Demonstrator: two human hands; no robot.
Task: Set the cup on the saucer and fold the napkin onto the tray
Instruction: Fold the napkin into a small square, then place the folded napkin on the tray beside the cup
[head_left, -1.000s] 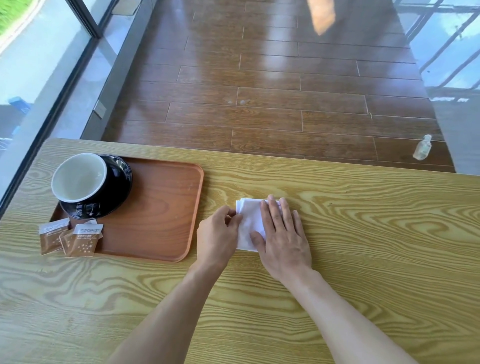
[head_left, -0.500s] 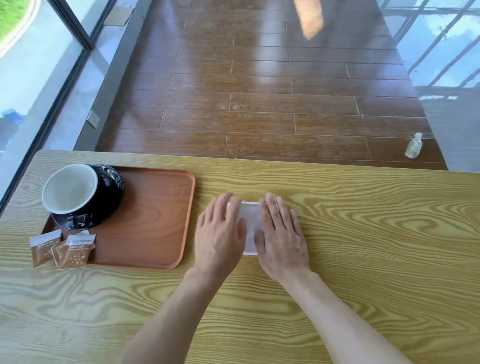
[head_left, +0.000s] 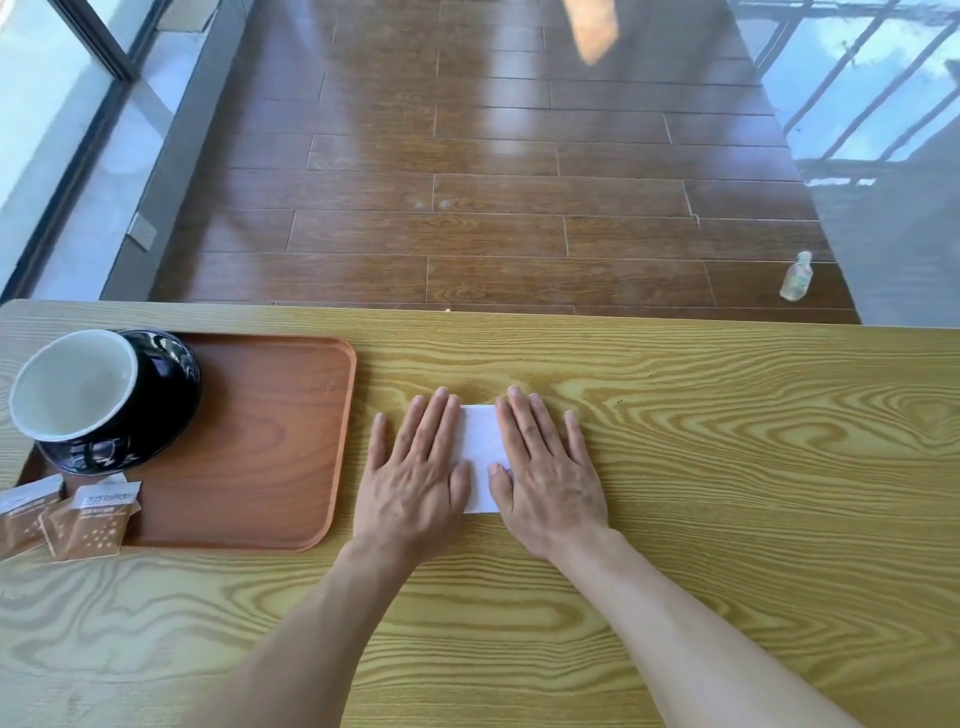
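A folded white napkin (head_left: 482, 452) lies on the wooden table, just right of the brown tray (head_left: 270, 441). My left hand (head_left: 415, 473) presses flat on its left part and my right hand (head_left: 545, 467) presses flat on its right part, fingers straight. Only a narrow strip of napkin shows between them. A black cup with a white inside (head_left: 78, 389) stands on a black saucer (head_left: 171, 379) at the tray's far left corner.
Two brown sachets (head_left: 88, 525) lie over the tray's near left edge. The table's far edge runs just beyond the tray, with dark wooden floor below. A small clear bottle (head_left: 796, 276) stands on the floor at the right. Glass walls flank both sides.
My left hand went from pinching the napkin's edge to lying flat on it. The napkin now shows narrower between my two hands.
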